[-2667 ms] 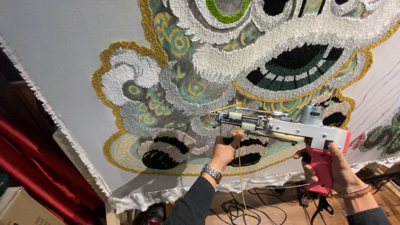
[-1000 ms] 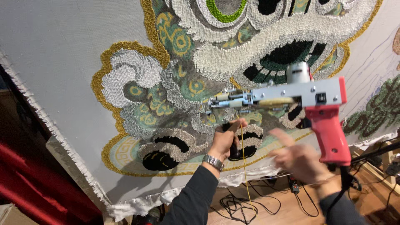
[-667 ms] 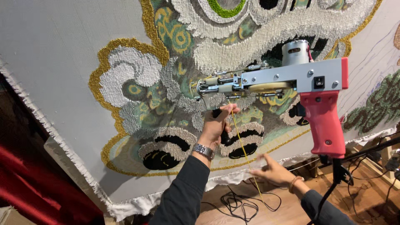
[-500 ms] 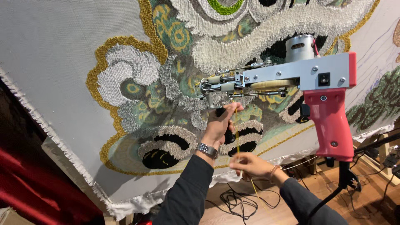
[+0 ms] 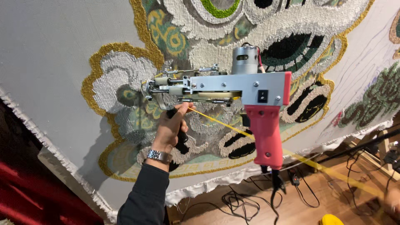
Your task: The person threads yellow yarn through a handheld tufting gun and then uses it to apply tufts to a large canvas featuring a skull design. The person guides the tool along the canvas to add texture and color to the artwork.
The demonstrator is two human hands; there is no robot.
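My left hand (image 5: pixel 170 130) grips the black front handle under a tufting gun (image 5: pixel 225 86) and holds it up against a stretched grey cloth (image 5: pixel 50 62). The gun has a silver body, a motor on top and a pink pistol grip (image 5: pixel 266 135) that no hand is on. A yellow yarn (image 5: pixel 233 126) runs taut from the gun's underside down to the lower right. There my right hand (image 5: pixel 392 201) shows only as a blur at the frame edge, pulling the yarn. The gun's needle end points left at a white and gold tufted patch (image 5: pixel 112 75).
The cloth carries a large tufted design in gold, white, green and black. Black cables (image 5: pixel 246 202) lie on the wooden floor below. A yellow object (image 5: pixel 330 219) sits at the bottom edge. Red fabric (image 5: pixel 25 196) hangs lower left. A dark bar (image 5: pixel 366 143) crosses at right.
My right hand let go of the pink grip, dropped below the gun and drew the yellow yarn out to the lower right. My left hand kept the gun raised.
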